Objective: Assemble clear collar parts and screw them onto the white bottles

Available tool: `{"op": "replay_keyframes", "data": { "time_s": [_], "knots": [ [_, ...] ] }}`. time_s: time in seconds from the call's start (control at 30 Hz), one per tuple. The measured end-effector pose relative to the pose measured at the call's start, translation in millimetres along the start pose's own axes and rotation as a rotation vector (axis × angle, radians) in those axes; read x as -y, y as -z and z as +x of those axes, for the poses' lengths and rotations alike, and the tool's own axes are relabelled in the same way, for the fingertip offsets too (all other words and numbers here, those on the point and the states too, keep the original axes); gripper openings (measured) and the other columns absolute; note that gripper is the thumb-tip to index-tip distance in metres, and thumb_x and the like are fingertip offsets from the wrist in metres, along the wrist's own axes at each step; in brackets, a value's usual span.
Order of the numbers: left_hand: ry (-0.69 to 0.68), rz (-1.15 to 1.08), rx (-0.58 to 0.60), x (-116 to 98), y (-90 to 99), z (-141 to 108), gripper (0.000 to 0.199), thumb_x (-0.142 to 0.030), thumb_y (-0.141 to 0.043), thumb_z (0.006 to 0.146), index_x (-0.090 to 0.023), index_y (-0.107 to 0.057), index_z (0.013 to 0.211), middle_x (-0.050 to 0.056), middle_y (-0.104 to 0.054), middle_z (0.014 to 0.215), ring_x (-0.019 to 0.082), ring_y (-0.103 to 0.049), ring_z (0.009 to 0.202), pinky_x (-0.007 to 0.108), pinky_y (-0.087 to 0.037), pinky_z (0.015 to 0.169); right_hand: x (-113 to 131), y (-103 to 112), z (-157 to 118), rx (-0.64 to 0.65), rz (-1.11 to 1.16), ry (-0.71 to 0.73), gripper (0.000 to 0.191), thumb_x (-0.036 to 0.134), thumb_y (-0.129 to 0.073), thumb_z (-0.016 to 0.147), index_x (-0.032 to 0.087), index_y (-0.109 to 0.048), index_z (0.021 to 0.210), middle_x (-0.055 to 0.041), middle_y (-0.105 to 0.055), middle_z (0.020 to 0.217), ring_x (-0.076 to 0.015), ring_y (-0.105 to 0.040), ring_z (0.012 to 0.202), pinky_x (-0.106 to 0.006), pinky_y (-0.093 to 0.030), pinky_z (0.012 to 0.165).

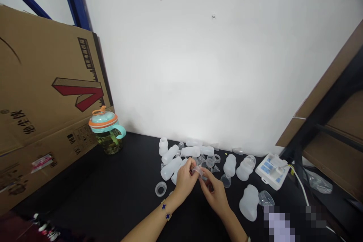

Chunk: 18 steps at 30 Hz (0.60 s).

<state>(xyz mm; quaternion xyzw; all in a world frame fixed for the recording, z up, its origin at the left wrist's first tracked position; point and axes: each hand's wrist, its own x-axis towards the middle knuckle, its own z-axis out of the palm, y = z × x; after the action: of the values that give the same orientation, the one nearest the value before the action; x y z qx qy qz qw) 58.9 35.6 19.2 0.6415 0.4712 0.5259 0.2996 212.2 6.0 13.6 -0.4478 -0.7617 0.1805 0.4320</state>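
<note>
Between the fingertips of both hands sits a small translucent plastic ring (197,172), pale and frosted, catching light along its curved edge; it is held just above the black table (124,193), in front of a cluster of parts, its finer detail too small to tell. The left hand (185,177) pinches its left side, thumb and forefinger closed on it and the other fingers curled, while the right hand (213,192) meets its far side with thumb and forefinger closed around the edge. Both wrists come up from the lower edge and the forearms angle inward, the left one wearing a bracelet (167,216) with dark blue motifs. A loose grey-white ring (160,183) lies flat to the left of the left wrist. Behind the hands, frosted white bottles (190,152) lie close together among clear caps and collars. To the right, a large frosted bottle (249,202) lies beside a clear cap (266,198), with a white case (272,171) farther back. A jug (106,132) with a turquoise and orange lid stands at the far left, by a cardboard box (51,94).
</note>
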Motion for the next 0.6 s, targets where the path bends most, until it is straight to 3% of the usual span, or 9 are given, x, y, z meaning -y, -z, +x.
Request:
{"op": "replay_keyframes", "data": {
  "time_s": [0.2,0.4,0.6],
  "knots": [
    [0.003,0.058,0.005,-2.6,1.6,0.7,0.020,-0.037,-0.055,0.091,-0.022,-0.047,0.080,-0.006,-0.048,0.064,0.013,-0.045,0.057,0.023,-0.031,0.056,-1.7,-0.8,-1.0,0.003,0.011,0.010,0.038,0.036,-0.049,0.099,0.020,-0.059,0.132,0.0009,-0.063,0.066,-0.0140,-0.054,0.050,-0.023,-0.046,0.051],
    [0.020,0.099,0.011,-3.8,1.5,0.5,0.020,-0.037,-0.054,0.092,-0.022,-0.047,0.079,-0.006,-0.047,0.062,0.013,-0.044,0.056,0.023,-0.030,0.056,-2.3,-2.2,-1.0,0.007,0.044,0.004,0.036,0.035,-0.047,0.100,0.020,-0.058,0.131,-0.0018,-0.068,0.075,-0.0134,-0.055,0.051,-0.023,-0.046,0.052],
    [0.025,0.093,0.011,-6.3,2.5,-0.3,0.021,-0.038,-0.052,0.093,-0.022,-0.049,0.080,-0.006,-0.048,0.063,0.013,-0.045,0.057,0.024,-0.030,0.056,-2.4,-3.0,-1.1,-0.001,0.047,0.006,0.036,0.035,-0.047,0.101,0.020,-0.058,0.131,0.0007,-0.065,0.068,-0.0134,-0.054,0.050,-0.022,-0.047,0.052]
  ]
}}
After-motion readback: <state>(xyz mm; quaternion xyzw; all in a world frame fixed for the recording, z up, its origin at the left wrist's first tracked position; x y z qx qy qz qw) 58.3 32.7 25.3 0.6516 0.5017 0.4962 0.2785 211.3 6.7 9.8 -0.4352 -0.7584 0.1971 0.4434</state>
